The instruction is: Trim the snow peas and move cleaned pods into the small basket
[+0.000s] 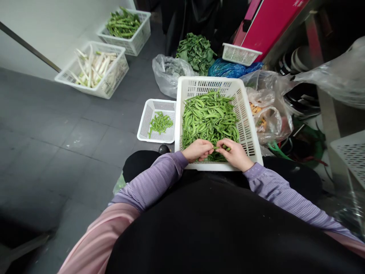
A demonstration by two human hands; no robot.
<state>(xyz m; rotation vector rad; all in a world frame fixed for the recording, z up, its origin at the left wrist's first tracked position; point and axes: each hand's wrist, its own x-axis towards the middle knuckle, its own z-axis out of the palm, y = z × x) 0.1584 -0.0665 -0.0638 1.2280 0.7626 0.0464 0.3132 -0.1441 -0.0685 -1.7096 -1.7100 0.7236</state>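
Green pods (211, 114): heaped in the big basket, below and beyond both hands.
Big basket (178, 114): white plastic with slotted walls, directly in front of the person, its near rim at the black apron (216, 213).
Left hand (198, 149): over the near end of the heap, grip narrow, fingertips pinched on one end of a pod (216, 147).
Right hand (235, 154): just beside the left, grip closed on the same pod, with more green showing between the fingers; how many it holds, I cannot tell.
Sleeves (159, 175): purple stripes, gathered at the wrists.
Small basket (142, 121): left of the big basket, on the floor (85, 118), with a small pile (160, 123) of green pieces.
Far left: a basket (116, 78) of white stalks (91, 68); behind it, a crate (142, 34) of green stems (124, 24).
Beyond the heap: a clear bag (171, 76), leafy greens (196, 53), and a blue bag (228, 69) with a white tray (241, 55) at it.
Right side: clear bags (268, 106) with orange bits inside, near the big basket.
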